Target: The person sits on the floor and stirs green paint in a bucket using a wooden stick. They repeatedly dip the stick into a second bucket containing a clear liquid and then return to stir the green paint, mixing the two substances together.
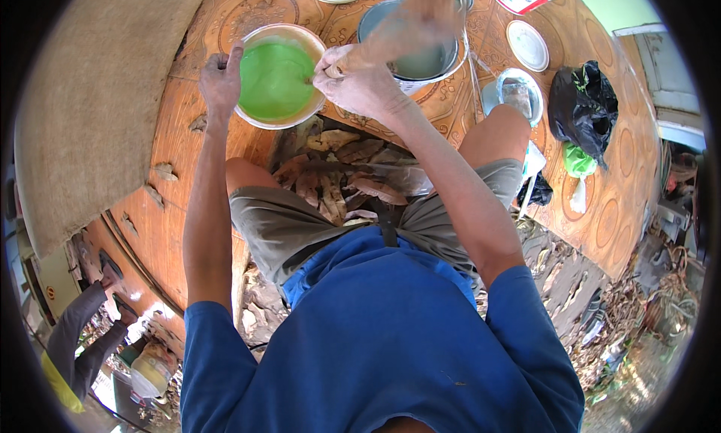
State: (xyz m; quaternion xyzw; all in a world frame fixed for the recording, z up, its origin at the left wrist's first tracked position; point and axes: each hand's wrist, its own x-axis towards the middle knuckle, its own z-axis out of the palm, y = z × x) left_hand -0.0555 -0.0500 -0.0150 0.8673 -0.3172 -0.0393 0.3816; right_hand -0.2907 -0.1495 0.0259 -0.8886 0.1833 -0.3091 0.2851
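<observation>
A round tin of bright green paint (pixel 275 80) stands on a carved orange-brown wooden panel (pixel 180 132) in front of my knees. My left hand (pixel 220 78) grips the tin's left rim. My right hand (pixel 360 80) is closed around a pale wooden stick (pixel 409 24) at the tin's right rim; the stick is blurred and slants up to the right. Whether its lower end dips into the paint is hidden by my fingers. Just right of the green tin sits a second metal tin (pixel 413 54) with greyish liquid.
Round lids (pixel 527 45) and a small open can (pixel 518 95) lie to the right, with a black plastic bag (pixel 584 102) and a green bag (pixel 577 161). A tan mat (pixel 90 95) covers the left. Dry leaves and wood scraps lie between my legs. Another person (pixel 82 343) bends at lower left.
</observation>
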